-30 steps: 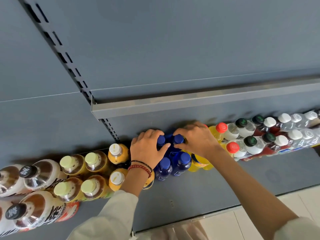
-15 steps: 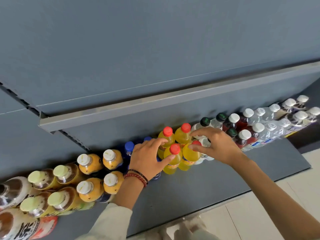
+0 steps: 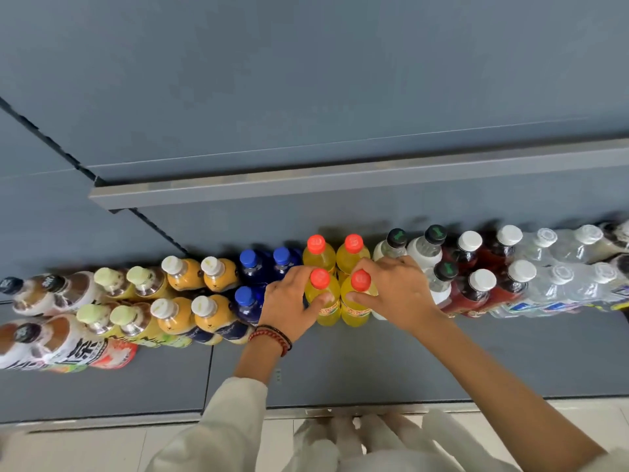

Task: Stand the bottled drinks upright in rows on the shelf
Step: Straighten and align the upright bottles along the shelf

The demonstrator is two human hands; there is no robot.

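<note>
While reaching in over the shelf's front edge, gripping one bottle apiece. With the left hand [image 3: 289,303]: curled round the left front yellow bottle [image 3: 323,294], thumb laid across its near shoulder just under the red cap, fingers bent round its left side. With the right hand [image 3: 396,291]: closed likewise on the right front yellow bottle [image 3: 357,306], thumb tip pressed to its near face, fingers bent over its right side.

Both bottles upright, side by side and touching, in the front row of two on the grey shelf [image 3: 374,366]. Directly behind them, against the back panel, two more yellow bottles [image 3: 318,257] with red caps.

On the left wrist, a red bead bracelet [image 3: 269,337] beside a dark cord; below that, a cream sleeve [image 3: 235,413].

To the left of the hands, in two rows:
- blue bottles [image 3: 252,262] with blue caps
- orange bottles [image 3: 182,279] with white caps
- bottles with pale green caps [image 3: 138,276]
- brown-and-white bottles [image 3: 54,294] with black caps at the far end

To the right:
- white bottles [image 3: 423,250] with dark green caps
- dark red bottles [image 3: 468,298] with white caps
- clear bottles [image 3: 544,253], running out to the picture's edge

Overhead, the front lip of an upper shelf [image 3: 306,187]. At the bottom, pale floor tiles [image 3: 578,413].
</note>
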